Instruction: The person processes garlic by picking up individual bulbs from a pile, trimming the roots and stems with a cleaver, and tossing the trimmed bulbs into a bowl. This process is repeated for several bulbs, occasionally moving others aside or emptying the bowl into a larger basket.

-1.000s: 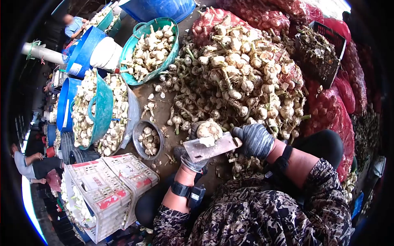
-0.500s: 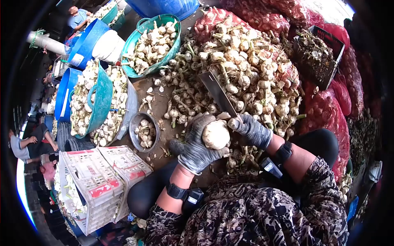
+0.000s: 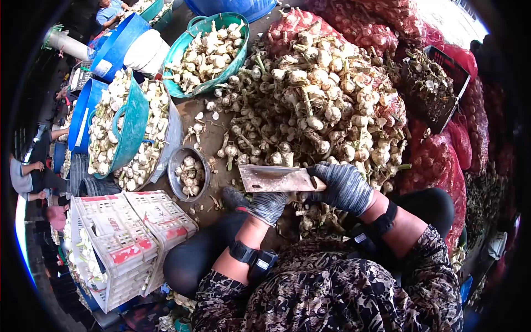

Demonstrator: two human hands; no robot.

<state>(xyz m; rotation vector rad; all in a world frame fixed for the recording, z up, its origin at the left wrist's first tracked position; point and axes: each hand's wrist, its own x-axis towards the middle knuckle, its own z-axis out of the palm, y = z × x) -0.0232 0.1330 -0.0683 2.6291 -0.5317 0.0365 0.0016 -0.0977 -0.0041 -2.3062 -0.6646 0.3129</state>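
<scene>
Right hand (image 3: 344, 187): gloved, clamped on the cleaver (image 3: 274, 179) handle, blade pointed to 9 o'clock.
Left hand (image 3: 266, 206): gloved, beneath the blade; grip could not be told.
Garlic pile (image 3: 315, 105): at 12 o'clock.

A single head-worn fisheye camera looks steeply forward and down, close over the person's lap and gloved hands, toward the garlic heap (image 3: 321, 105) and tubs beyond.

Garlic heap (image 3: 315, 105) ahead; metal bowl (image 3: 187, 174) left; crate (image 3: 133, 243) nearer.
</scene>
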